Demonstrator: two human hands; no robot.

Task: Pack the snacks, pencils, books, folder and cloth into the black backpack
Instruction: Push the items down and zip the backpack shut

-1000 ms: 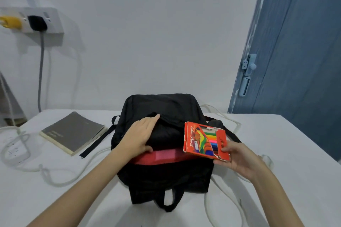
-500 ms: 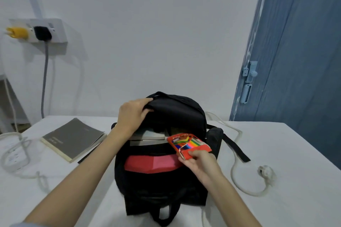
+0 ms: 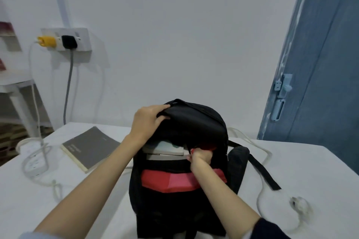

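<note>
The black backpack (image 3: pixel 202 122) stands open in the middle of the white table (image 3: pixel 310 170). My left hand (image 3: pixel 148 120) grips its top flap and holds it up. My right hand (image 3: pixel 200 158) reaches into the main opening and grips the red pencil box (image 3: pixel 204 148), of which only a red edge shows. Books (image 3: pixel 167 150) lie inside the opening beside it. A red folder (image 3: pixel 171 181) sticks out of the front pocket. A grey book (image 3: pixel 90 148) lies on the table left of the bag.
A white power strip (image 3: pixel 34 163) and its cable lie at the table's left edge. Another white cable with a plug (image 3: pixel 298 203) curls on the right. A wall socket (image 3: pixel 66 40) is behind left, a blue door (image 3: pixel 320 64) on the right.
My right hand has pushed the pencil box down into the backpack's main opening, so most of it is now hidden. My left hand keeps the flap lifted. The camera has moved closer.
</note>
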